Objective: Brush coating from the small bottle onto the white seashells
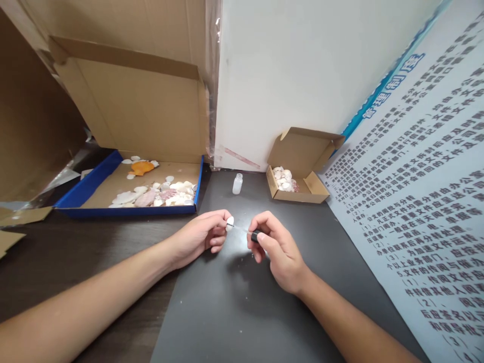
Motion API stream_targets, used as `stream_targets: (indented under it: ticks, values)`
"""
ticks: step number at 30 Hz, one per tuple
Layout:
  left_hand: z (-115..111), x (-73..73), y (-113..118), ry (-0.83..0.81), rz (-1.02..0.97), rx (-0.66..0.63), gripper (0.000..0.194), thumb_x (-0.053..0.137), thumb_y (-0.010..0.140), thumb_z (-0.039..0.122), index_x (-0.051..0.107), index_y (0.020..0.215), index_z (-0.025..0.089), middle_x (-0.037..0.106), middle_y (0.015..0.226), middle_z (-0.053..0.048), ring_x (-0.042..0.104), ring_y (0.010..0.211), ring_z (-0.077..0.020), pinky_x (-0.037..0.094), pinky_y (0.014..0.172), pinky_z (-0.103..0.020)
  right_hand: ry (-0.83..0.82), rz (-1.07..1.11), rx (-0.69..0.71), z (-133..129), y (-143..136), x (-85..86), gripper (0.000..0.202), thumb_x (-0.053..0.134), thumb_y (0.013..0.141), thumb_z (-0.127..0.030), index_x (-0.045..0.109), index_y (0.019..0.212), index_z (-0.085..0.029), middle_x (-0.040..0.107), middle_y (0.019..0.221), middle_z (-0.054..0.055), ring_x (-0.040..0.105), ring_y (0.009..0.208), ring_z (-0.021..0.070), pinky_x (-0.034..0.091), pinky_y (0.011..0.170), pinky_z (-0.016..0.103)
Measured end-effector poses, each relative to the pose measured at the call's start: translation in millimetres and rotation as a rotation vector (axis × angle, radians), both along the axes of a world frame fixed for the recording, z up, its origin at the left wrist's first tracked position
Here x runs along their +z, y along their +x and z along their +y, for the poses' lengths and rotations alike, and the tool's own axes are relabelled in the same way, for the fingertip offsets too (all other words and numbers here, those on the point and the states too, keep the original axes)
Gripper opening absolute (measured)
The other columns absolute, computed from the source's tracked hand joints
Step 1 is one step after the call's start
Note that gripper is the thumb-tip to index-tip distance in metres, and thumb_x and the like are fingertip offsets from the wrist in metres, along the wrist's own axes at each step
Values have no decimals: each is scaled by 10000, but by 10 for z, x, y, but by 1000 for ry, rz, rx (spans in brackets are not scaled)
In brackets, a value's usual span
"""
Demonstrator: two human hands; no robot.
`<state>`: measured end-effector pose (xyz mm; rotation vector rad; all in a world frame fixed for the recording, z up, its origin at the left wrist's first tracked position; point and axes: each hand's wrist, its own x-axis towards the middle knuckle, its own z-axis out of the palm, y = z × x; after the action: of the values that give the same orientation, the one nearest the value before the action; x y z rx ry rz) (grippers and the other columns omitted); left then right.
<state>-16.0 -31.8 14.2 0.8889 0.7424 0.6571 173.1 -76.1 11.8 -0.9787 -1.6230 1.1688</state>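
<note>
Between the thumb and fingers of my left hand [206,232] is a small white seashell [230,223], held up above the dark mat. My right hand [278,249] grips the black cap of a brush applicator [256,236]. The applicator's thin stem points left, and its dark tip touches the shell or lies right in front of it. Beyond both hands stands an uncapped small bottle [237,185], upright, with whitish contents.
At the back left, a blue-edged cardboard box [124,212] holds many shells and an orange piece [142,167]. A smaller open carton [302,196] with shells stands back right. A white panel rises behind, and a printed sheet [416,201] leans along the right.
</note>
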Motion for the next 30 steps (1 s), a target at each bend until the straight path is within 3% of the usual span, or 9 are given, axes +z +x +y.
stream_targets:
  ticks: [5, 13, 18, 23, 27, 30]
  values:
    - [-3, 5, 1, -7, -1, -8, 80, 514, 790, 149, 488, 718, 174, 252, 582, 74, 253, 473, -70, 253, 448, -189, 68, -206, -161, 23, -9, 33, 43, 454, 883, -197, 492, 867, -209, 413, 618, -65, 367, 516, 102, 307, 507, 234]
    - [-5, 1, 0, 3, 5, -6, 100, 511, 802, 156, 478, 710, 176, 244, 580, 73, 247, 478, -72, 253, 458, -195, -69, 152, -9, 10, -14, 15, 58, 421, 905, -244, 466, 915, -209, 557, 710, -34, 453, 476, 86, 369, 509, 241]
    - [-1, -6, -6, -2, 10, -15, 90, 505, 801, 155, 478, 718, 178, 236, 588, 72, 242, 478, -72, 239, 458, -200, -101, 42, -154, 49, -29, 23, 51, 460, 890, -247, 482, 871, -205, 427, 594, -78, 376, 472, 87, 316, 484, 221]
    - [-1, -4, -8, 2, 5, -9, 96, 508, 789, 151, 467, 709, 181, 247, 583, 72, 249, 475, -73, 245, 456, -197, -83, 110, -42, 21, -24, 28, 86, 396, 908, -257, 465, 899, -206, 511, 663, -45, 426, 482, 94, 364, 504, 239]
    - [-11, 12, -1, 2, 2, -13, 86, 500, 785, 150, 479, 706, 175, 250, 579, 72, 254, 472, -71, 246, 451, -193, 8, -111, -136, 13, -11, 3, 68, 433, 922, -223, 498, 908, -207, 440, 636, -58, 386, 524, 102, 327, 514, 234]
    - [-15, 16, 5, 8, -1, -9, 96, 492, 779, 147, 473, 689, 175, 261, 569, 70, 258, 471, -73, 255, 449, -191, 33, -35, -88, -4, 5, -13, 83, 414, 935, -233, 494, 929, -212, 429, 639, -56, 390, 526, 107, 337, 515, 240]
